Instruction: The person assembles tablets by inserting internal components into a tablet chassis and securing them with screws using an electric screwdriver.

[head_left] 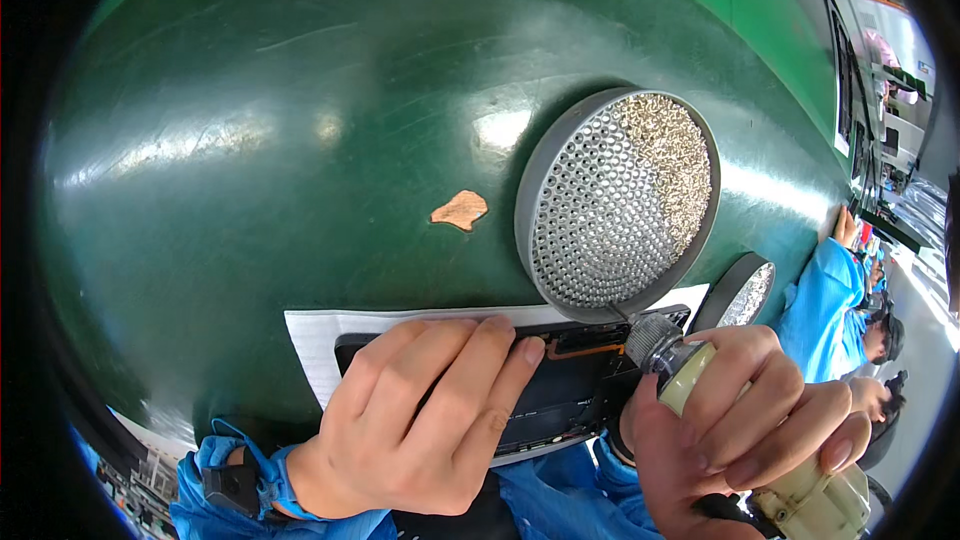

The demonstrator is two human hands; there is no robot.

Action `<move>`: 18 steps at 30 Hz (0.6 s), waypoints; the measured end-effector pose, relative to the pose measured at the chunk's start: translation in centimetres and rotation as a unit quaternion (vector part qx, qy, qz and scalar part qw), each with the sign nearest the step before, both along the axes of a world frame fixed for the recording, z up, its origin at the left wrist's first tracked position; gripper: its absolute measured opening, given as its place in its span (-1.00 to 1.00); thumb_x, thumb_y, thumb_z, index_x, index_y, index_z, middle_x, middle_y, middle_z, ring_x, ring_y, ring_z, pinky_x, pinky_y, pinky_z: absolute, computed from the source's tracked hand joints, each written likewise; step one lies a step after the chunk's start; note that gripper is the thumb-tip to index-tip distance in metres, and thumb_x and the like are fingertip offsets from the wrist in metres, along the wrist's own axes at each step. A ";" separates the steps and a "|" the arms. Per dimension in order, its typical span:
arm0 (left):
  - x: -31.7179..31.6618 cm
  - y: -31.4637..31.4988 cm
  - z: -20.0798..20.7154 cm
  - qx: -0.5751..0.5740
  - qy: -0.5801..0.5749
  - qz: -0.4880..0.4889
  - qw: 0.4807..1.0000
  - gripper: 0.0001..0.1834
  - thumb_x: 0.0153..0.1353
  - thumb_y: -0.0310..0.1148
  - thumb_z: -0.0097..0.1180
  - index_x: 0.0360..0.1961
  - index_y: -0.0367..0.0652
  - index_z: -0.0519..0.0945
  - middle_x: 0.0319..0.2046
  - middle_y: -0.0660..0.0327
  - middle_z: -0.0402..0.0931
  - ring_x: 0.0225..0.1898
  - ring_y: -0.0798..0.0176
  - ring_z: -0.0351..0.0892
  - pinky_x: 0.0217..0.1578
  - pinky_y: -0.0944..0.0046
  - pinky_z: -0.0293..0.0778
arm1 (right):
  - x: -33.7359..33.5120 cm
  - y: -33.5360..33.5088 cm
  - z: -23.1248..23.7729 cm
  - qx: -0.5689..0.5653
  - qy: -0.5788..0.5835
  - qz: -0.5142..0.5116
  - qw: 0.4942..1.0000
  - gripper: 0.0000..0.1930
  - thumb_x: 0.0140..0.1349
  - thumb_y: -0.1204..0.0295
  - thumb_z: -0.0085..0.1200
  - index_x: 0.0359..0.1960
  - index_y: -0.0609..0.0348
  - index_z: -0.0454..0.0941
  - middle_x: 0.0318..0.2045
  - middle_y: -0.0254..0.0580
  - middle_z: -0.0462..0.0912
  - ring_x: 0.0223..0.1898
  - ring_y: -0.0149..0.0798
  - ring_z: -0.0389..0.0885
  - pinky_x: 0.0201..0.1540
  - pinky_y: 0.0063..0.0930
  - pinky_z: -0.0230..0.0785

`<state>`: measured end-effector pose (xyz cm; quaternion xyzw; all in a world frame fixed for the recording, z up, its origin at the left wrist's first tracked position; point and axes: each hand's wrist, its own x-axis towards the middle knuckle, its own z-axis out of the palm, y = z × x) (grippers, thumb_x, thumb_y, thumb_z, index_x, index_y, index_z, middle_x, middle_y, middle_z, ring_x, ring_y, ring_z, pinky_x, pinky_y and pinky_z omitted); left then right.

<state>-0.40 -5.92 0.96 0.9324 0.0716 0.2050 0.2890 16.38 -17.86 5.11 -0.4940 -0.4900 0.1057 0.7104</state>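
Note:
My right hand (735,420) is closed around an electric screwdriver (690,380) with a pale yellow-green body and a knurled grey collar. Its thin tip points at the near rim of a round grey tray (530,170). Small gold-coloured screws (680,175) are heaped in the tray's right part, over a dimpled metal plate (600,210). My left hand (420,410) grips an opened black phone (570,390), fingers bent over its far edge. An orange flex cable (590,348) shows inside the phone. Part of the phone is hidden under my left hand.
A white sheet (315,350) lies under the phone on the green table (300,210). Left of the tray is a copper-coloured scrap (460,210). A smaller round dish (745,295) stands to the right. Beyond it sits a person in blue sleeves (830,290).

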 end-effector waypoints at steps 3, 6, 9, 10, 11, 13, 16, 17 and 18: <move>-0.3 -0.1 -0.1 -0.003 0.010 0.016 1.000 -0.56 -0.09 -0.38 0.35 -0.12 -0.26 0.86 -0.04 0.05 0.67 -0.01 0.04 0.60 -0.06 0.13 0.60 | 0.1 0.1 -0.2 -0.009 0.000 0.016 1.000 -0.35 0.54 0.07 0.21 0.40 0.18 0.21 -0.24 -0.30 0.45 -0.46 -0.38 0.42 -0.54 -0.45 0.28; -0.2 0.0 0.2 -0.006 0.013 0.023 1.000 -0.58 -0.08 -0.37 0.36 -0.12 -0.23 0.87 -0.06 0.07 0.66 -0.01 0.04 0.58 -0.07 0.15 0.59 | -0.1 0.0 0.3 -0.007 -0.005 0.001 1.000 -0.35 0.52 0.08 0.23 0.40 0.19 0.22 -0.24 -0.31 0.46 -0.45 -0.38 0.43 -0.53 -0.45 0.30; -0.5 -0.1 0.2 0.003 0.020 0.024 1.000 -0.53 -0.14 -0.37 0.35 -0.10 -0.20 0.88 -0.07 0.05 0.62 -0.02 -0.02 0.54 -0.08 0.14 0.55 | -0.9 -0.2 0.5 -0.001 -0.002 -0.011 1.000 -0.35 0.51 0.08 0.24 0.39 0.19 0.23 -0.24 -0.31 0.48 -0.45 -0.38 0.44 -0.53 -0.45 0.32; -0.4 -0.2 0.2 0.005 0.021 0.026 0.999 -0.53 -0.13 -0.38 0.37 -0.09 -0.20 0.88 -0.05 0.04 0.61 -0.01 -0.03 0.53 -0.06 0.14 0.55 | -1.0 -0.3 0.8 -0.001 -0.005 -0.016 1.000 -0.35 0.51 0.08 0.24 0.39 0.19 0.23 -0.24 -0.31 0.48 -0.44 -0.38 0.44 -0.53 -0.45 0.32; -0.3 -0.3 0.1 0.004 0.018 0.026 0.999 -0.53 -0.13 -0.38 0.37 -0.09 -0.20 0.88 -0.05 0.04 0.61 -0.01 -0.03 0.53 -0.06 0.14 0.55 | -1.2 -0.4 1.1 0.000 -0.008 -0.020 1.000 -0.35 0.51 0.08 0.25 0.38 0.19 0.23 -0.24 -0.31 0.48 -0.44 -0.38 0.45 -0.52 -0.45 0.33; -0.2 -0.6 0.1 0.009 0.007 0.027 1.000 -0.54 -0.10 -0.39 0.39 -0.08 -0.21 0.89 -0.01 0.03 0.59 0.02 -0.04 0.52 -0.04 0.11 0.54 | -1.2 -0.3 1.5 0.002 -0.013 -0.017 1.000 -0.34 0.50 0.08 0.25 0.38 0.19 0.23 -0.24 -0.31 0.49 -0.44 -0.37 0.45 -0.52 -0.45 0.34; -0.2 -0.4 0.3 0.009 0.012 0.020 1.000 -0.54 -0.09 -0.40 0.41 -0.07 -0.22 0.89 0.01 0.03 0.58 0.03 -0.03 0.52 -0.02 0.08 0.54 | -1.7 -0.2 1.5 0.010 -0.007 -0.006 1.000 -0.33 0.48 0.08 0.27 0.38 0.20 0.22 -0.25 -0.31 0.49 -0.44 -0.37 0.46 -0.52 -0.44 0.36; -0.6 -0.4 0.1 0.012 0.020 0.024 0.999 -0.54 -0.09 -0.40 0.41 -0.07 -0.22 0.89 0.01 0.03 0.58 0.03 -0.03 0.52 -0.02 0.08 0.54 | -2.0 -0.1 1.0 0.014 0.003 0.000 1.000 -0.32 0.48 0.09 0.28 0.38 0.20 0.22 -0.25 -0.31 0.50 -0.44 -0.37 0.46 -0.52 -0.44 0.36; -0.9 -0.4 -0.1 0.013 0.033 0.029 0.999 -0.54 -0.10 -0.39 0.41 -0.08 -0.21 0.89 0.01 0.04 0.58 0.03 -0.02 0.52 -0.02 0.08 0.54 | -2.4 0.1 0.4 0.019 0.014 0.007 1.000 -0.32 0.47 0.09 0.29 0.38 0.20 0.22 -0.25 -0.31 0.50 -0.43 -0.37 0.46 -0.52 -0.44 0.37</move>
